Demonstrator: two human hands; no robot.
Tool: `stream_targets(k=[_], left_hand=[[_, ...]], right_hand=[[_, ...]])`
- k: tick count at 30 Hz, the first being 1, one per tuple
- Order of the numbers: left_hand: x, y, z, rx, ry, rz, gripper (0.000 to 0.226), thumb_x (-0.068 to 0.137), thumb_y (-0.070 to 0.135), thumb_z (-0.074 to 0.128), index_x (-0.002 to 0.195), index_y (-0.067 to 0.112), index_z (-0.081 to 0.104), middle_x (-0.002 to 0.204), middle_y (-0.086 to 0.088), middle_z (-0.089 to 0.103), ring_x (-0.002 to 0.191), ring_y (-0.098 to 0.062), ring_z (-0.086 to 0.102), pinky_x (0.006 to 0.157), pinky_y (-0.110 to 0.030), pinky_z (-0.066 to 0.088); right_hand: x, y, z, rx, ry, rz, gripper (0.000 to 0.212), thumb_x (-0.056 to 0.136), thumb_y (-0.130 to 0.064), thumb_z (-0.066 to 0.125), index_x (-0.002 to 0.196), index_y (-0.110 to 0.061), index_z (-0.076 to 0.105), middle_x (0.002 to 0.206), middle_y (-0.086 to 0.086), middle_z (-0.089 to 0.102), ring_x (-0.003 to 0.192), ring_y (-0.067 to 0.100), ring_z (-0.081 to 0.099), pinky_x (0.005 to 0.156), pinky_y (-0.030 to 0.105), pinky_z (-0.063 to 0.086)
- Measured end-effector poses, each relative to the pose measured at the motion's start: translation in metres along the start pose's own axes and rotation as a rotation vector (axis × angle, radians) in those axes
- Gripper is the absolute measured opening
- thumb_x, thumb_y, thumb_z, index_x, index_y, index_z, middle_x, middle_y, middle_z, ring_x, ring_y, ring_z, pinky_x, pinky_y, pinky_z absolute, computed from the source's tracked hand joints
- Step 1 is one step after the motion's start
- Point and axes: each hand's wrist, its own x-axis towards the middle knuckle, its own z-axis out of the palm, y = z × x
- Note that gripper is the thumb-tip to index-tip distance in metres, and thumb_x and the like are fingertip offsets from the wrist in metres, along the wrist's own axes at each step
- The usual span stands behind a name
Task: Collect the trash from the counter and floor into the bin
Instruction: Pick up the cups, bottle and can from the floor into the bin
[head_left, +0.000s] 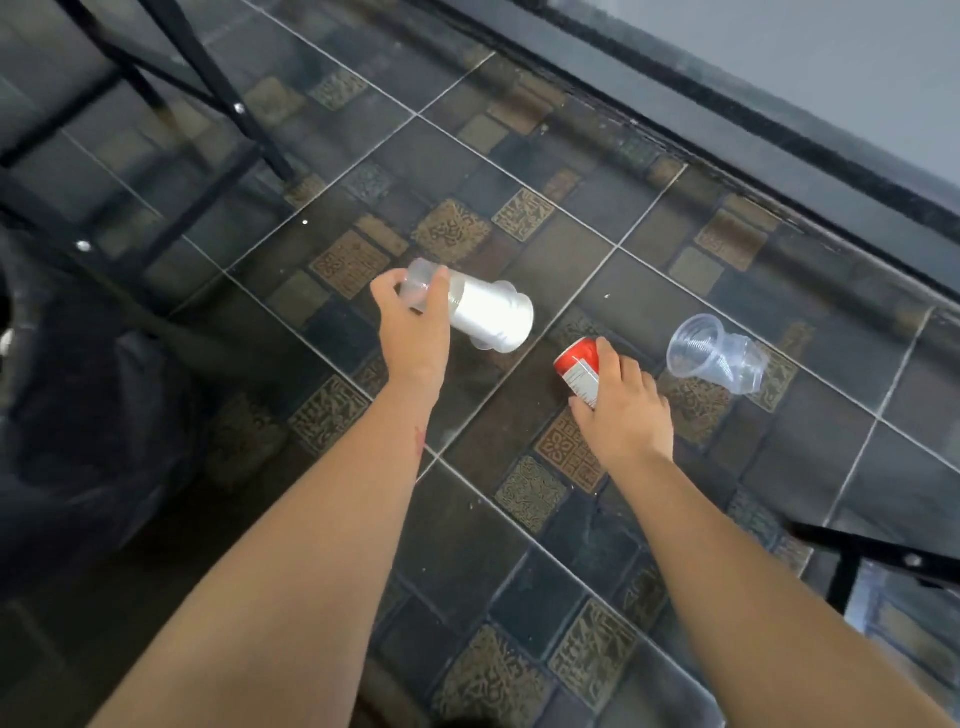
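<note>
My left hand (413, 325) is closed around the narrow end of a stack of clear plastic cups (488, 312), held on its side above the floor. My right hand (621, 402) grips a red and white soda can (575, 366) low over the tiles. To the right of the can, a crumpled clear plastic cup (714, 356) lies on its side on the dark patterned tile floor (519, 208). At the left edge sits a black bin bag (88, 415), blurred and partly out of frame.
Black metal legs and crossbars of a table or stand (208, 83) cross the upper left. Another black metal bar (883, 558) juts in at the lower right. A dark skirting (727, 124) and grey wall run along the upper right.
</note>
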Motion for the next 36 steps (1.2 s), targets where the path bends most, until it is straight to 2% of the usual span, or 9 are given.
stream_targets(k=[8,13,18,20,22,24,29,31,36], left_hand=[[-0.032,0.021,-0.076,-0.19,0.067,-0.012,0.051,0.09,0.033,0.064,0.132,0.019,0.039,0.125,-0.001,0.047,0.113,-0.019,0.055,0.092,-0.037,0.054],[-0.053,0.064,-0.134,-0.228,0.13,0.182,0.046,0.091,0.03,0.064,0.129,0.018,0.041,0.125,0.001,0.051,0.111,-0.015,0.056,0.093,-0.033,0.052],[-0.07,0.114,-0.205,-0.265,0.325,0.454,0.042,0.092,0.024,0.065,0.125,0.018,0.04,0.117,0.014,0.046,0.103,0.02,0.048,0.081,-0.006,0.042],[-0.077,0.127,-0.237,-0.267,0.408,0.56,0.046,0.092,0.019,0.065,0.129,0.012,0.038,0.118,0.019,0.042,0.107,0.019,0.047,0.087,-0.014,0.049],[-0.08,0.134,-0.27,-0.259,0.484,0.623,0.052,0.091,0.019,0.066,0.132,0.007,0.037,0.124,0.011,0.045,0.115,0.0,0.051,0.092,-0.031,0.054],[-0.078,0.134,-0.304,-0.186,0.586,0.667,0.056,0.09,0.02,0.068,0.134,0.005,0.037,0.129,-0.002,0.046,0.12,-0.015,0.051,0.095,-0.037,0.052],[-0.068,0.111,-0.376,0.068,0.743,0.645,0.057,0.084,0.024,0.071,0.13,0.015,0.039,0.127,0.002,0.047,0.11,-0.002,0.047,0.084,-0.003,0.04],[-0.066,0.095,-0.393,0.209,0.75,0.58,0.06,0.082,0.024,0.073,0.129,0.018,0.038,0.13,0.0,0.047,0.11,-0.003,0.046,0.081,0.0,0.035],[-0.066,0.055,-0.415,0.653,0.591,0.562,0.061,0.078,0.021,0.075,0.123,0.02,0.034,0.128,-0.01,0.051,0.121,-0.027,0.051,0.099,-0.043,0.047]], right_hand=[[-0.028,-0.059,-0.04,0.008,0.081,-0.099,0.073,0.091,-0.043,0.059,0.15,-0.02,0.022,0.138,0.009,0.049,0.123,0.032,0.049,0.097,0.052,0.044],[-0.048,-0.118,-0.068,0.068,0.209,-0.152,0.075,0.09,-0.043,0.062,0.15,-0.021,0.023,0.141,0.009,0.045,0.124,0.034,0.049,0.096,0.053,0.044],[-0.072,-0.196,-0.097,0.196,0.367,-0.26,0.074,0.09,-0.041,0.064,0.15,-0.021,0.025,0.142,0.012,0.041,0.126,0.033,0.048,0.101,0.054,0.044],[-0.083,-0.231,-0.111,0.257,0.414,-0.313,0.074,0.09,-0.041,0.063,0.15,-0.021,0.026,0.14,0.013,0.043,0.126,0.033,0.047,0.102,0.053,0.043],[-0.094,-0.269,-0.123,0.303,0.469,-0.385,0.073,0.091,-0.043,0.062,0.151,-0.02,0.026,0.139,0.012,0.045,0.126,0.031,0.048,0.104,0.051,0.042],[-0.107,-0.308,-0.133,0.339,0.526,-0.478,0.074,0.091,-0.045,0.061,0.151,-0.019,0.028,0.14,0.009,0.048,0.127,0.029,0.047,0.107,0.048,0.038],[-0.139,-0.394,-0.144,0.482,0.54,-0.778,0.071,0.086,-0.039,0.069,0.146,-0.019,0.036,0.141,0.0,0.051,0.131,0.02,0.046,0.111,0.041,0.031],[-0.146,-0.417,-0.137,0.464,0.478,-0.897,0.072,0.086,-0.036,0.07,0.146,-0.019,0.035,0.142,0.0,0.05,0.133,0.02,0.045,0.113,0.044,0.033],[-0.143,-0.436,-0.102,0.245,0.273,-0.967,0.072,0.09,-0.031,0.066,0.149,-0.022,0.026,0.154,0.002,0.035,0.143,0.024,0.032,0.116,0.049,0.026]])
